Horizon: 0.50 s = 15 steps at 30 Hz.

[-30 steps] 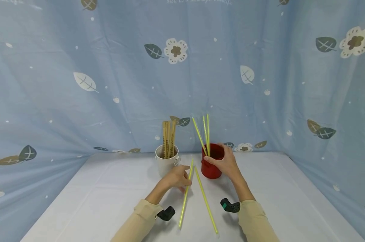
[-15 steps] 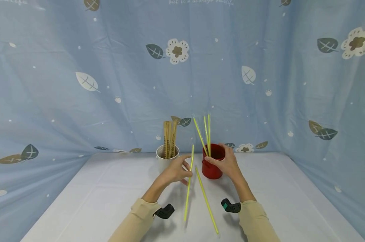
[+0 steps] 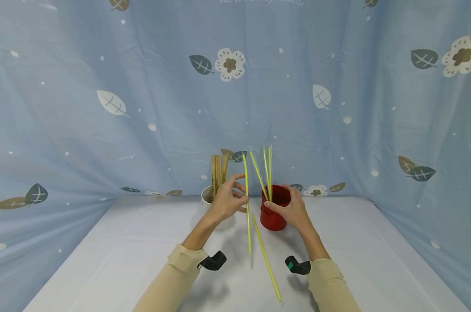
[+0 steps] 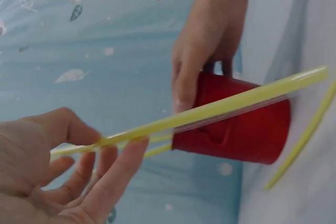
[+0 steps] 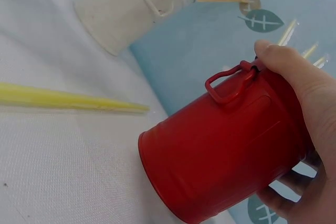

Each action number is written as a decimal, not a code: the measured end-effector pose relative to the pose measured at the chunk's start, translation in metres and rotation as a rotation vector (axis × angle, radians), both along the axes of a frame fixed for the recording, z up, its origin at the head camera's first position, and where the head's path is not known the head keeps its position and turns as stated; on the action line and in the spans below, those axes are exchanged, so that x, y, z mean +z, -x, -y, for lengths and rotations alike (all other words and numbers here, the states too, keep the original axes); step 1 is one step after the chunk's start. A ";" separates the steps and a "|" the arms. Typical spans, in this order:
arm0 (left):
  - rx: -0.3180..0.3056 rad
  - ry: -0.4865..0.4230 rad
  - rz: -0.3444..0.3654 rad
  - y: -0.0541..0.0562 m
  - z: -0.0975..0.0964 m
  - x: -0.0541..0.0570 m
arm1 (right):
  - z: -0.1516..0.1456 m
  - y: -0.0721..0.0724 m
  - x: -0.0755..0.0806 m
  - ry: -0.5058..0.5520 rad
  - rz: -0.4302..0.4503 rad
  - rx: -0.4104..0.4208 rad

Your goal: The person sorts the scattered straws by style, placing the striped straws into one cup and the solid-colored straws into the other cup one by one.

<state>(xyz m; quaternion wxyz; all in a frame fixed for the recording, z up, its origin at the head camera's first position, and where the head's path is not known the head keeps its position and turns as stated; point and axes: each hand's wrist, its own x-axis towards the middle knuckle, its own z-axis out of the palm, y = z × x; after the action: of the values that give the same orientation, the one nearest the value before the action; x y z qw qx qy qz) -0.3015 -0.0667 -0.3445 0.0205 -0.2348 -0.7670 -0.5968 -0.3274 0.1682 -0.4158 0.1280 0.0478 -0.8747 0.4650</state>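
Observation:
Between thumb and fingers, my left hand (image 3: 228, 200) pinches a yellow straw (image 3: 247, 182) in a clear wrapper. It hangs nearly upright above the table, left of the red bucket (image 3: 273, 219). My right hand (image 3: 293, 208) grips that bucket by its rim, thumb at the near side; the right wrist view shows a small wire handle (image 5: 226, 90) beside the thumb. Several yellow straws (image 3: 267, 173) lean up out of the bucket. One more wrapped yellow straw (image 3: 266, 258) lies on the table in front of it.
A white bucket (image 5: 128, 11) with paper-wrapped chopsticks (image 3: 216, 173) stands to the left, partly hidden behind my left hand in the head view. Behind the white table (image 3: 114, 260) hangs a blue patterned curtain (image 3: 161, 86).
My left hand has lifted the straw off the table and turned it more upright, moving it up and away from me. The right hand stays on the red bucket.

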 end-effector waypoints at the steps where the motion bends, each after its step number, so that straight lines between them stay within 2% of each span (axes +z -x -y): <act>1: 0.013 -0.012 -0.015 0.001 -0.001 0.003 | 0.000 0.000 0.000 -0.001 -0.001 -0.002; 5: 0.047 -0.046 -0.085 0.004 -0.006 0.017 | 0.000 0.001 -0.001 -0.005 -0.005 -0.005; 9: 0.056 -0.075 -0.156 0.007 -0.013 0.029 | 0.000 0.001 -0.001 0.000 -0.006 -0.004; 15: 0.099 -0.123 -0.254 0.011 -0.023 0.044 | 0.000 0.000 -0.001 0.007 -0.012 0.002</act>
<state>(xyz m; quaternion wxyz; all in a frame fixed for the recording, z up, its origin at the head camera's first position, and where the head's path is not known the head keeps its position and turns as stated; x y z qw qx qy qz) -0.3123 -0.0436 -0.3009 0.1610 -0.2687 -0.7308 -0.6064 -0.3272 0.1679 -0.4164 0.1331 0.0510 -0.8722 0.4678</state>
